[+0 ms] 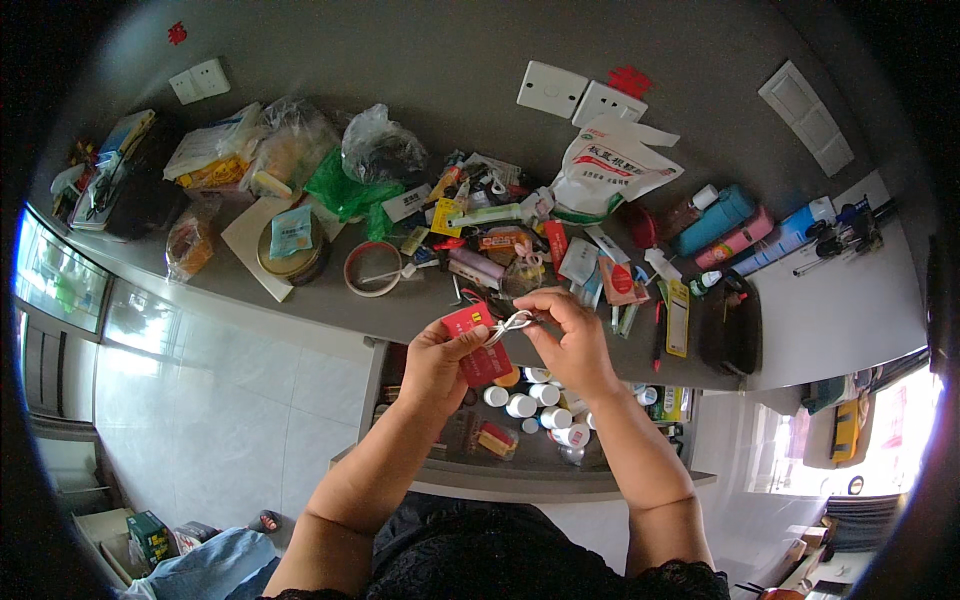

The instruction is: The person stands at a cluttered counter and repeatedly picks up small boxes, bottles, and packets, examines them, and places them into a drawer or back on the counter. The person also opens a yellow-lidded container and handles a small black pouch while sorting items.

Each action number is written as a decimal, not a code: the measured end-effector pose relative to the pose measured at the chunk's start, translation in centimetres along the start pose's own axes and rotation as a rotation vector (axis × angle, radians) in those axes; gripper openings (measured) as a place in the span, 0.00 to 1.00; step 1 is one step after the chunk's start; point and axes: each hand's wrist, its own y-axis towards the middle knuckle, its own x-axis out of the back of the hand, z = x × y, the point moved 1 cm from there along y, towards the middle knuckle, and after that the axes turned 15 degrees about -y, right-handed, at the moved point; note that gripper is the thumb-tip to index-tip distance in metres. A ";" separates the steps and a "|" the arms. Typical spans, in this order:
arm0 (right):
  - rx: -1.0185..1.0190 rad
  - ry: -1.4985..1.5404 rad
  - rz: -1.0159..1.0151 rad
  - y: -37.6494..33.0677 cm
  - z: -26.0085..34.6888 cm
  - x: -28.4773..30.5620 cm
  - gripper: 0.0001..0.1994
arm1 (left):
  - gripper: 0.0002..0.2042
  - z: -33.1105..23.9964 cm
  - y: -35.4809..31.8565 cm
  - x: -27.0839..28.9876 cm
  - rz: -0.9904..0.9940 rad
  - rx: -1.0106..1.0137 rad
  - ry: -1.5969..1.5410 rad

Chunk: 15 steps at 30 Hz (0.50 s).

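Observation:
My left hand point(435, 362) grips a small flat red box point(476, 345) by its lower left side. A thin white cord or loop point(508, 325) lies across the box's upper right corner, and my right hand point(566, 338) pinches that cord between thumb and fingers. Both hands hover over the front edge of a grey countertop point(330, 300), just above an open drawer point(520, 440).
Clutter crowds the countertop: plastic bags point(380, 150), a white pouch point(610, 165), a roll of tape point(372, 268), a round tin point(292, 250), tubes, pens, a black pouch point(728, 325). Several white-capped bottles point(530, 400) fill the drawer. Wall switches point(580, 95) sit behind.

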 end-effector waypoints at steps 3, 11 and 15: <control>-0.007 0.095 0.024 -0.3 -0.2 -0.1 0.13 | 0.11 0.4 0.1 0.1 -0.048 -0.055 0.020; -0.227 0.311 0.062 -1.6 -1.4 -1.3 0.11 | 0.10 0.8 -0.6 0.4 -0.077 -0.136 0.083; -0.279 0.204 0.053 -1.7 -1.0 -0.8 0.08 | 0.10 1.0 -0.6 0.3 -0.065 -0.126 0.083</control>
